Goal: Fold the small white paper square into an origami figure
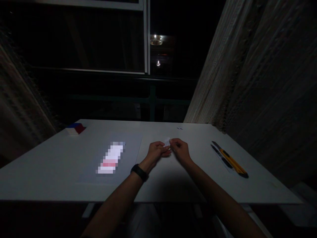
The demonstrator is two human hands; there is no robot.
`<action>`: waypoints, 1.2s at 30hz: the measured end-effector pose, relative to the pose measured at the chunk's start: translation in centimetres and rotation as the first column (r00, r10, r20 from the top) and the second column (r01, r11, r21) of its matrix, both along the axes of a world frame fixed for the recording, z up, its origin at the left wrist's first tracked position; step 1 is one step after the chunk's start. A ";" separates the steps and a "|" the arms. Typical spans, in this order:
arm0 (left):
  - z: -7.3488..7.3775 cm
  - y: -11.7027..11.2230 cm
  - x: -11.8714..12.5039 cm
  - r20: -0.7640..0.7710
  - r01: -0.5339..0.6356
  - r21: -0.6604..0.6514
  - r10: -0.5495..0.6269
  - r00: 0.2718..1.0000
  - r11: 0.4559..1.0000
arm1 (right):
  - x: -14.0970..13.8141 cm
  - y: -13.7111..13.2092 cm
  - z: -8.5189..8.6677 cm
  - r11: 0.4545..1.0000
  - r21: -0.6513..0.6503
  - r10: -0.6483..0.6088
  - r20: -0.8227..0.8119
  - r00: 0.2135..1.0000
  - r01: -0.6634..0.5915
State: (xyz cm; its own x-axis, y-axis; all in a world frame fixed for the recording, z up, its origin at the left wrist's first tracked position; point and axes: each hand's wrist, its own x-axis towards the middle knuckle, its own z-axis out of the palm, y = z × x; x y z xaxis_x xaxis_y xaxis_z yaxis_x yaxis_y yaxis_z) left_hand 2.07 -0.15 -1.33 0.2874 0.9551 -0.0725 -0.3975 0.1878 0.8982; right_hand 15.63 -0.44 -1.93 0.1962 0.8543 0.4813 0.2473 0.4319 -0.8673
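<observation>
Both my hands meet over the middle of a white table (61, 165) in dim light. My left hand (156, 151), with a dark band at the wrist, and my right hand (180, 150) pinch a small white piece of paper (167, 141) between their fingertips, a little above the tabletop. The fingers of both hands are curled closed on it.
A yellow and black utility knife (232, 161) lies beside a ruler (221, 158) at the right. A grey sheet (133, 145) with a blurred white and red item (112, 157) lies left of centre. A red and blue block (75, 128) sits at the far left corner. Curtains hang on both sides.
</observation>
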 end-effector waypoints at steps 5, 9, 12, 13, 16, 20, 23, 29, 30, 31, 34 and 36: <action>-0.1 -0.1 0.1 -0.029 0.016 -0.002 -0.016 0.999 1.000 | -0.2 0.1 -0.2 1.000 0.012 -0.011 -0.022 1.000 0.011; -0.1 -0.1 0.0 -0.035 0.023 -0.013 -0.024 0.999 1.000 | -0.3 0.1 -0.4 0.997 -0.055 0.040 -0.109 0.993 -0.046; -0.1 -0.1 0.0 -0.040 0.038 -0.031 -0.039 0.998 0.999 | -0.5 0.2 -0.6 0.993 -0.087 0.067 -0.162 0.985 -0.082; -0.1 -0.1 0.0 -0.039 0.041 -0.037 -0.043 0.998 0.998 | -0.5 0.2 -0.6 0.993 -0.087 0.066 -0.171 0.983 -0.082; -0.2 0.0 0.1 -0.041 0.045 -0.047 -0.047 0.998 0.998 | -0.5 0.2 -0.7 0.996 -0.069 0.047 -0.167 0.985 -0.059; -0.3 0.1 0.1 -0.041 0.010 -0.051 -0.012 0.999 0.999 | -0.6 0.1 -0.5 0.994 -0.087 0.045 -0.170 0.985 -0.060; -0.4 0.2 0.1 -0.039 -0.025 -0.051 0.023 0.999 0.998 | -0.9 -0.1 -0.3 0.987 -0.127 0.070 -0.212 0.975 -0.098; -0.4 0.1 0.1 -0.048 -0.051 -0.040 0.049 0.998 0.998 | -1.2 -0.3 -0.4 0.985 -0.121 0.078 -0.301 0.950 -0.120; -0.4 0.1 0.1 -0.052 -0.051 -0.039 0.049 0.997 0.998 | -1.2 -0.3 -0.4 0.985 -0.120 0.079 -0.310 0.947 -0.121; -0.4 0.1 0.1 -0.054 -0.049 -0.038 0.047 0.997 0.998 | -1.1 -0.3 -0.5 0.984 -0.124 0.080 -0.319 0.944 -0.125; -0.5 0.1 0.2 -0.056 -0.045 -0.034 0.043 0.998 0.998 | -1.0 -0.2 -0.4 0.977 -0.162 0.073 -0.343 0.937 -0.135; -0.6 0.2 0.2 -0.069 -0.042 -0.034 0.040 0.997 0.999 | -0.9 -0.3 -0.4 0.975 -0.176 0.069 -0.357 0.931 -0.140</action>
